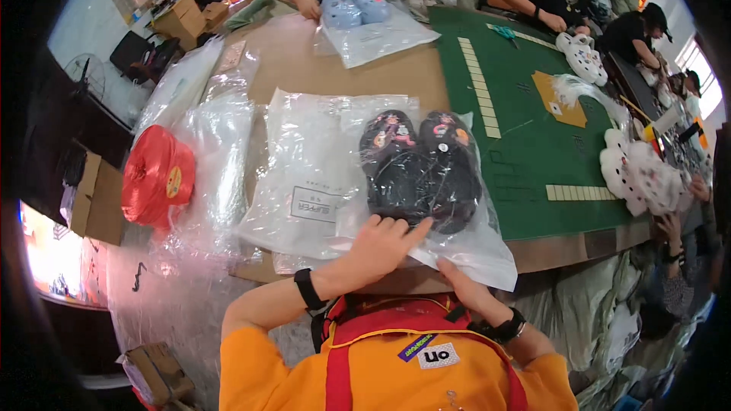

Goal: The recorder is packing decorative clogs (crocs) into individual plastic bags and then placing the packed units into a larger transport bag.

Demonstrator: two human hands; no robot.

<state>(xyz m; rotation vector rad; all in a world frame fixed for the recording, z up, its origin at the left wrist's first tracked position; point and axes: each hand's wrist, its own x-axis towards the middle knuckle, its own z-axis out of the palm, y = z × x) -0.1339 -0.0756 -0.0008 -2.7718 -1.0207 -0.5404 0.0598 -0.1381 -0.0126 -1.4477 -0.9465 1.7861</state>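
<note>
A pair of black clogs point(423, 171) with colourful charms on the toes lies inside a clear plastic bag point(493, 255) in front of me, toes pointing away. My left hand point(381, 247) rests on the bag by the clogs' heels, its fingers apart. At the bag's near edge, my right hand point(463, 283) has its thumb side against the white flap; some of its fingers are hidden. Just left of the clogs lie flat, frosted plastic bags point(301, 175), one with a printed box on it.
A roll of red plastic twine point(158, 175) stands at the left, beside stacked clear bags point(217, 152). Across the table, a person handles blue clogs point(355, 6) on a bag. White clogs point(582, 59) and scissors point(503, 33) lie on the green mat point(518, 160); other people work at the right.
</note>
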